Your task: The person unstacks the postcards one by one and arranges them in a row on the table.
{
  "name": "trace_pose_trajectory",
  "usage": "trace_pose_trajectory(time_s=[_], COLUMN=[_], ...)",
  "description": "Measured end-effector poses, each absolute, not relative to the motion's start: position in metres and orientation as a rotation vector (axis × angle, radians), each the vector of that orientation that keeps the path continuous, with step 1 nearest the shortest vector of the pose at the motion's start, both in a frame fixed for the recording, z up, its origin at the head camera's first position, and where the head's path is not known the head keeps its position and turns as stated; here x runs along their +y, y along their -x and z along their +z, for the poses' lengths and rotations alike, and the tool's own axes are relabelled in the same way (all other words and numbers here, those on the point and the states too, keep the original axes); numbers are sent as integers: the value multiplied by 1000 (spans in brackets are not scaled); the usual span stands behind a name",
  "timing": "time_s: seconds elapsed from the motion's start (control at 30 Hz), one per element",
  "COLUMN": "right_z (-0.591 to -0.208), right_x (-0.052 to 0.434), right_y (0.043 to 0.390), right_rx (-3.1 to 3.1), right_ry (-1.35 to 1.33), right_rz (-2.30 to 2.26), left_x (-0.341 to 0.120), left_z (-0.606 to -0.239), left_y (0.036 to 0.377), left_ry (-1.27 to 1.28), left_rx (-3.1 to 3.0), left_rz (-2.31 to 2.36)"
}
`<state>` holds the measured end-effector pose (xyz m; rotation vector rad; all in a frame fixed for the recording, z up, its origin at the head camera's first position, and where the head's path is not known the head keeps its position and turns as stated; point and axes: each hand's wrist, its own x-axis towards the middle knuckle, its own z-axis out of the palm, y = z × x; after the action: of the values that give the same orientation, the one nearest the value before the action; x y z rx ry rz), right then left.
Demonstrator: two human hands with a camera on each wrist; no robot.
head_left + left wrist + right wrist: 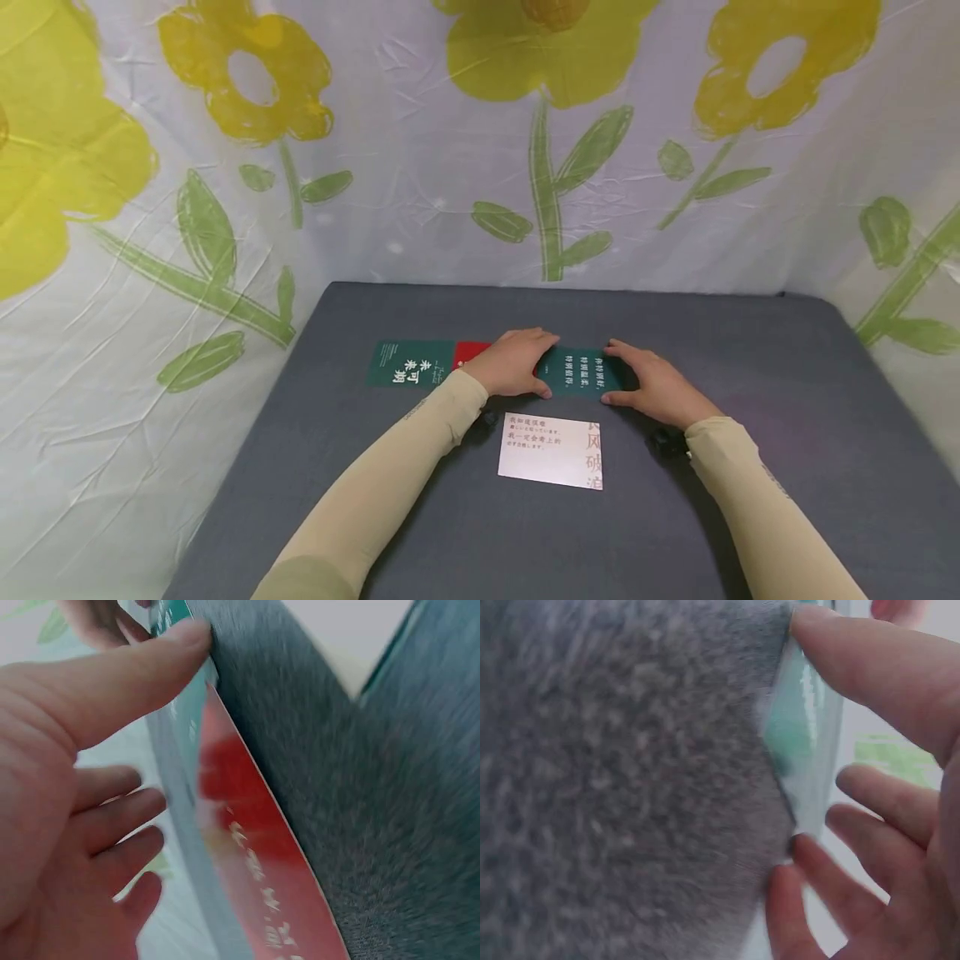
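Note:
A dark green card printed with white characters lies flat on the table between the two hands. My left hand is at its left end, the thumb along the near edge and the fingers spread away. It also covers much of a red card, which shows again in the left wrist view. At the right end my right hand spans the green card's width, thumb tip at the near corner and fingertips at the far side. The fingers of both hands are loosely bent.
Left of the red card lies another green card in the same row. A pale pink card with reddish print lies nearer, between the forearms. All rest on a dark grey table. Behind stands a white flower-printed curtain.

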<state>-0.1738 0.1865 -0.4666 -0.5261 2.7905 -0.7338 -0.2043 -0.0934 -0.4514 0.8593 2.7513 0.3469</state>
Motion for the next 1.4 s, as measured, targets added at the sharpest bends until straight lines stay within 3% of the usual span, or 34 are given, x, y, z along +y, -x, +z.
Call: trace_pose_trajectory(time_s=[0.33,0.67,1.4], right_z=[-458,-461,-466], right_x=[179,155,149], right_y=[114,70,66], right_rx=[2877,2880,2856], right_ry=[581,724,736], right_rz=[-759,-686,-727], left_x=[-115,-139,-137], left_z=[-433,-445,-450], left_y=[147,98,93], left_ry=[-892,-872,-902], left_rx=[2783,2745,2702], left_rz=[525,437,371])
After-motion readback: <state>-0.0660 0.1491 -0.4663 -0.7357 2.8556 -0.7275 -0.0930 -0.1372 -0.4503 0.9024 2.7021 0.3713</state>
